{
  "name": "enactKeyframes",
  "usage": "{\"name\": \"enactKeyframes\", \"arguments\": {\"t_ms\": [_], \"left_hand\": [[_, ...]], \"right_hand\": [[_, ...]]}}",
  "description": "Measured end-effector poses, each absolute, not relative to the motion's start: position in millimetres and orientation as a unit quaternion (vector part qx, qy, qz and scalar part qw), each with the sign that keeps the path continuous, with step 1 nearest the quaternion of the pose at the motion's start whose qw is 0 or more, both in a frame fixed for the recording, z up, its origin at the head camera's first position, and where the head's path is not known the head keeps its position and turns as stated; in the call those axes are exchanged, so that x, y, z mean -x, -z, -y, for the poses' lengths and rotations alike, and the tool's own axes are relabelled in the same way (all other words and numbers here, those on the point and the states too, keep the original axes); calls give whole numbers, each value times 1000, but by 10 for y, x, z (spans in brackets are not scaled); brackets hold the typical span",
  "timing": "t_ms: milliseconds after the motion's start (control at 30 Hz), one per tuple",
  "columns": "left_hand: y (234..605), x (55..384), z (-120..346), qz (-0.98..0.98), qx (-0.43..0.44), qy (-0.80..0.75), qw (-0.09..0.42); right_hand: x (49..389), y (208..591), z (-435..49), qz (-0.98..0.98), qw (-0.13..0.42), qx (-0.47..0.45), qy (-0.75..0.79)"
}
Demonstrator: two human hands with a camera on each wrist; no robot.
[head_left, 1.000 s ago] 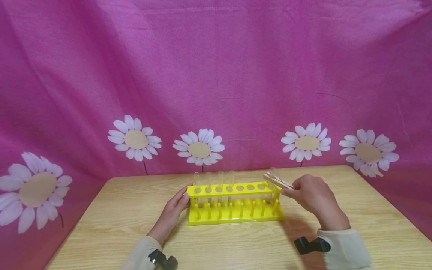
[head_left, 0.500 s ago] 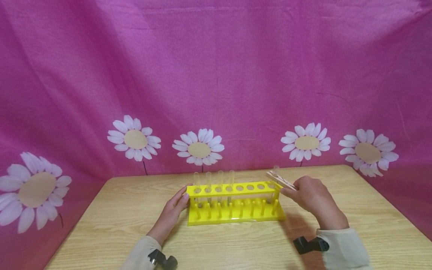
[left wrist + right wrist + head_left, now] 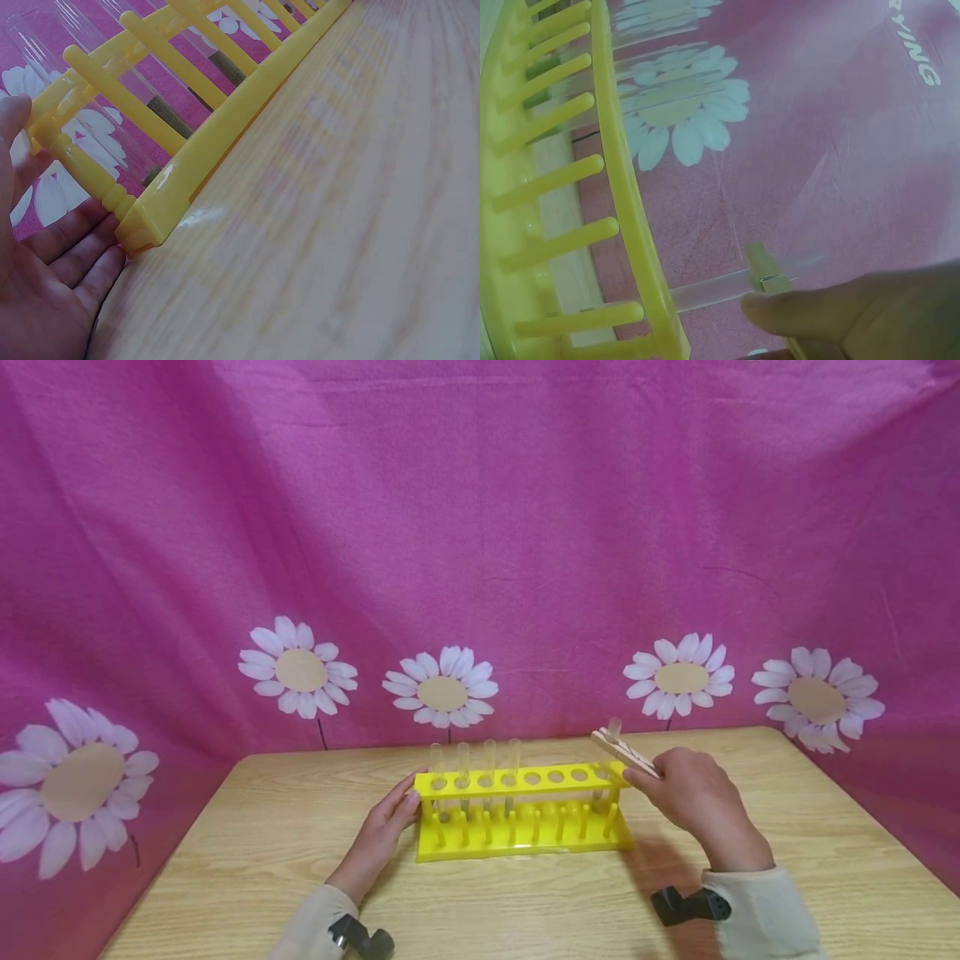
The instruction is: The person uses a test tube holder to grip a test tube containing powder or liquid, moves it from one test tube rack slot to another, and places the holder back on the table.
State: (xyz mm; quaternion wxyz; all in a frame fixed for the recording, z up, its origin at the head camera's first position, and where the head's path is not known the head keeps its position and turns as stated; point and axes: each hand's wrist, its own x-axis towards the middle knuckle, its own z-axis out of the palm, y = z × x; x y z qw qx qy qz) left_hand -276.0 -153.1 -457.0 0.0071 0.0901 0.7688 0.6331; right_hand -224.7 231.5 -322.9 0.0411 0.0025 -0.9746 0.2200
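Test-tube rack point(image 3: 522, 786), lower centre of frame, is gripped by the left hand point(image 3: 385, 824); the right hand point(image 3: 697, 802) pinches a wooden clamp point(image 3: 628, 753) holding a test tube point(image 3: 615, 726).

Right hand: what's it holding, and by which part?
The right hand holds a wooden clamp by its near end; the clamp's far end grips a test tube's upper part.

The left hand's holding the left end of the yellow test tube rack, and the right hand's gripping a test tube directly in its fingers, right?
Not directly: the right hand grips a wooden test tube clamp, which holds the test tube, as the head view shows. The left hand does hold the yellow test tube rack.
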Motion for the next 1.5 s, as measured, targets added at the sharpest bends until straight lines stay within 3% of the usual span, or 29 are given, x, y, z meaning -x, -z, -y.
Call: {"name": "enactKeyframes", "arguments": {"t_ms": [833, 1233, 1500], "left_hand": [[4551, 2746, 1527, -771, -85, -631, 8], [4555, 2756, 1528, -772, -82, -630, 9], [4555, 2753, 1525, -772, -79, -630, 12]], "right_hand": [[2168, 3110, -2206, 951, 168, -23, -258], [2156, 3080, -2187, 944, 179, -27, -277], [2134, 3063, -2128, 942, 159, -28, -295]]}}
